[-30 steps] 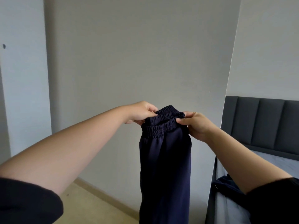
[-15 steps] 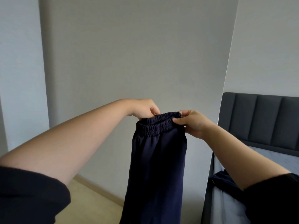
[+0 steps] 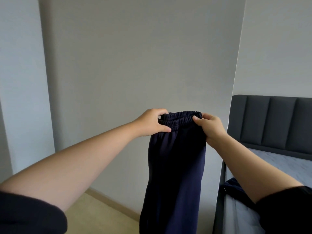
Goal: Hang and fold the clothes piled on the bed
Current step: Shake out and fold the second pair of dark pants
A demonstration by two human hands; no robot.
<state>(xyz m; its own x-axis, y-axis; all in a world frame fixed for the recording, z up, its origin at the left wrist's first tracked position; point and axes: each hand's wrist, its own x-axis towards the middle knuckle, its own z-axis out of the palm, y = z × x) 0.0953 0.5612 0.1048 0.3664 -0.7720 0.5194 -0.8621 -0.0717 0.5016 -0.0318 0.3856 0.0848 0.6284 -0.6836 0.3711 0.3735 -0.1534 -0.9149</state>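
- A pair of navy blue fabric trousers (image 3: 175,166) with a gathered elastic waistband (image 3: 180,118) hangs in the air in the middle of the scene, in front of the wall and to the left of the bed, legs dropping straight down out of the bottom of the view
- The left hand (image 3: 152,124) pinches the left end of the waistband, thumb on the near face and fingers curled over the top edge to the far side
- The right hand (image 3: 211,128) pinches the right end the same way, thumb on the near side and fingers wrapped behind the cloth
- Both arms are stretched forward, each with a short black sleeve (image 3: 28,215) at the near edge
- On the right stands a bed with a pale grey sheet (image 3: 278,164) and a dark grey padded headboard (image 3: 270,122) with vertical panels
- A dark navy garment (image 3: 230,187) lies on the bed's near left edge, mostly hidden by the right arm, so its kind is unclear
- Behind is a plain grey wall (image 3: 135,56); below it a pale wooden skirting board (image 3: 114,202) meets a beige floor (image 3: 101,215)
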